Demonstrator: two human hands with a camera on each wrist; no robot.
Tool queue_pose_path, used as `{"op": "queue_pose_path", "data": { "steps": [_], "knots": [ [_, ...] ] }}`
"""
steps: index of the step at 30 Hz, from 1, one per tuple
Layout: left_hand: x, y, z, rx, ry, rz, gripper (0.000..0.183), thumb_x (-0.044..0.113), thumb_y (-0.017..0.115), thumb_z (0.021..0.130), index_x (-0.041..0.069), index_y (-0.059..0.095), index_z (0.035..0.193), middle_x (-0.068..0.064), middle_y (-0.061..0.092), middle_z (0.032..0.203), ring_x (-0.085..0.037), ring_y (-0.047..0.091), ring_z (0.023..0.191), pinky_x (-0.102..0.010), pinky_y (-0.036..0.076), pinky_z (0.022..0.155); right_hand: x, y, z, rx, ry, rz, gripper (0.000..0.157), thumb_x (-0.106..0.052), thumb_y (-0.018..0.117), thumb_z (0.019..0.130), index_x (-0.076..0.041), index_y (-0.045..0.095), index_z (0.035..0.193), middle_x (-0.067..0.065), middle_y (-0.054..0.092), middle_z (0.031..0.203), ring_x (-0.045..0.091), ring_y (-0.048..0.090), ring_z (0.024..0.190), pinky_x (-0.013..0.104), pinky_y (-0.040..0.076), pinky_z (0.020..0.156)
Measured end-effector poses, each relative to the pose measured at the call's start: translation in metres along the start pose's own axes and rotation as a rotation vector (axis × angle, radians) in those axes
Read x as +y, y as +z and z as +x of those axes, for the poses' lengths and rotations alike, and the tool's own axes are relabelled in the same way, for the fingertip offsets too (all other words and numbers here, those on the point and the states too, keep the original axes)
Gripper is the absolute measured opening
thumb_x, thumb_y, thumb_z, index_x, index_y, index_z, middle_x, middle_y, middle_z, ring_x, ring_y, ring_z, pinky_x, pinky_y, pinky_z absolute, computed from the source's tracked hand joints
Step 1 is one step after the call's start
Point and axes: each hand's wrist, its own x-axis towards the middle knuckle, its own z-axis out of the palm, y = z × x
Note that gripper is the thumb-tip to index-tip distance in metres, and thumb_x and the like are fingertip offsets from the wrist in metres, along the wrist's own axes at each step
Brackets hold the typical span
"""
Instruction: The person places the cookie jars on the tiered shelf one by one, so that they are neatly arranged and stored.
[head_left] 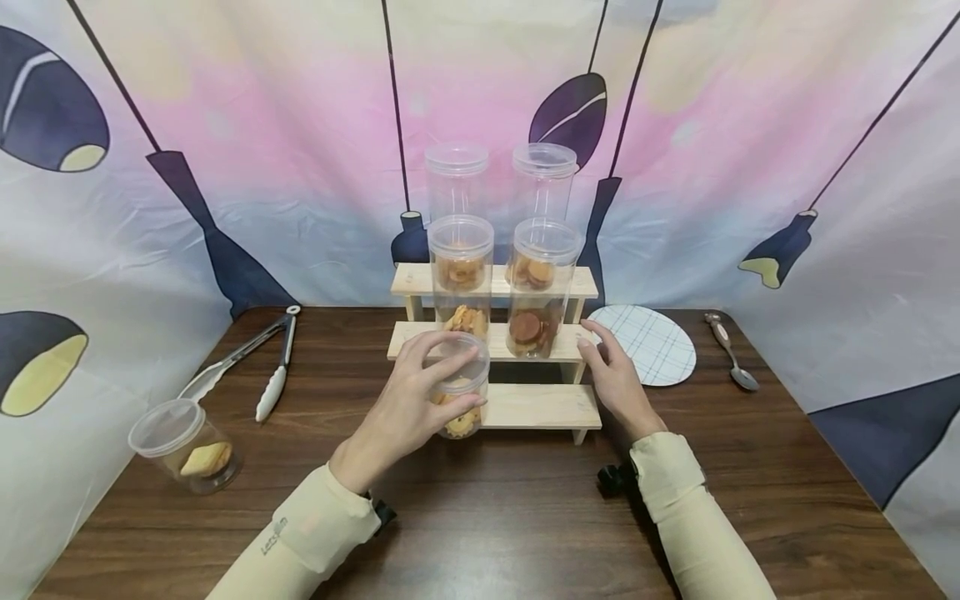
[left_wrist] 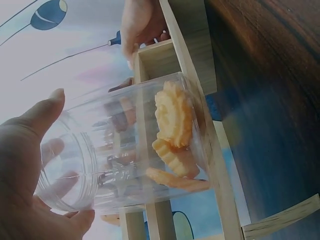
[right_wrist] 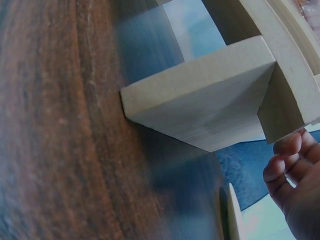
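My left hand (head_left: 408, 400) grips the lid of a clear plastic jar (left_wrist: 135, 145), thumb on one side and fingers round the other. Ridged golden cookies (left_wrist: 174, 115) lie in its bottom. In the head view this jar overlaps the left end of the lowest step (head_left: 540, 407) of a three-step wooden display stand (right_wrist: 200, 95). At the stand's right side, my right hand (head_left: 618, 383) holds the end of the middle step, its fingers curled against the wood in the right wrist view.
Two jars of cookies stand on the middle step, including one with dark cookies (head_left: 528, 329); two more stand on the top step. Left on the table are tongs (head_left: 273, 392) and a shorter lidded jar (head_left: 168, 429). A checked round mat (head_left: 652, 346) and a spoon (head_left: 731, 354) lie right.
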Motion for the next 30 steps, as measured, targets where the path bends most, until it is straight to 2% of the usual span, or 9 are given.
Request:
{"op": "queue_pose_path", "data": {
  "steps": [7,11,15,18,22,26,30],
  "knots": [
    [0.001,-0.004,0.001,-0.025,-0.043,-0.001,0.063,0.031,0.091,0.072,0.013,0.069,0.129,-0.019,0.048,0.143,-0.036,0.041,0.134,-0.055,0.038,0.105,0.000,0.000,0.000,0.003,0.008,0.008,0.056,-0.056,0.046,0.101,-0.028,0.044,0.150,0.012,0.055,0.095,0.026,0.052,0.089,0.040,0.041,0.081],
    [0.000,-0.013,-0.001,-0.042,-0.069,0.008,0.079,0.035,0.093,0.068,0.015,0.061,0.138,-0.017,0.044,0.148,-0.038,0.038,0.137,-0.059,0.035,0.107,0.002,0.000,0.000,0.001,0.007,0.008,0.055,-0.056,0.046,0.101,-0.029,0.044,0.150,0.012,0.055,0.095,0.026,0.051,0.088,0.040,0.041,0.081],
    [-0.006,-0.027,-0.008,-0.048,-0.100,0.032,0.096,0.035,0.094,0.066,0.017,0.049,0.148,-0.013,0.040,0.152,-0.037,0.034,0.139,-0.059,0.032,0.109,0.002,0.000,0.000,-0.007,0.011,0.006,0.057,-0.057,0.045,0.101,-0.028,0.043,0.150,0.012,0.056,0.096,0.026,0.051,0.090,0.040,0.041,0.081],
    [-0.013,-0.043,-0.016,-0.046,-0.119,0.059,0.104,0.036,0.095,0.064,0.018,0.043,0.152,-0.010,0.038,0.154,-0.035,0.034,0.139,-0.058,0.033,0.109,0.002,0.000,0.000,-0.009,0.012,0.002,0.059,-0.057,0.045,0.101,-0.026,0.043,0.151,0.013,0.056,0.096,0.026,0.052,0.090,0.040,0.041,0.082],
    [-0.024,-0.069,-0.028,-0.057,-0.149,0.100,0.105,0.038,0.094,0.064,0.021,0.041,0.154,-0.009,0.037,0.155,-0.036,0.034,0.139,-0.060,0.033,0.107,0.002,0.000,0.000,-0.013,0.014,0.003,0.059,-0.057,0.045,0.101,-0.025,0.043,0.151,0.013,0.056,0.097,0.027,0.052,0.091,0.040,0.041,0.082],
    [-0.034,-0.101,-0.036,-0.072,-0.212,0.156,0.098,0.038,0.091,0.070,0.025,0.042,0.153,-0.010,0.037,0.156,-0.039,0.033,0.139,-0.064,0.031,0.106,0.000,0.000,0.000,-0.016,0.019,0.004,0.058,-0.058,0.044,0.101,-0.028,0.042,0.151,0.013,0.057,0.098,0.027,0.052,0.092,0.041,0.042,0.083],
    [-0.044,-0.134,-0.042,-0.033,-0.262,0.224,0.089,0.035,0.088,0.074,0.024,0.046,0.151,-0.014,0.040,0.153,-0.045,0.035,0.136,-0.065,0.029,0.106,-0.001,0.000,0.000,-0.013,0.021,0.012,0.057,-0.057,0.045,0.101,-0.029,0.043,0.151,0.014,0.055,0.096,0.028,0.052,0.090,0.041,0.041,0.082]
  ]
}}
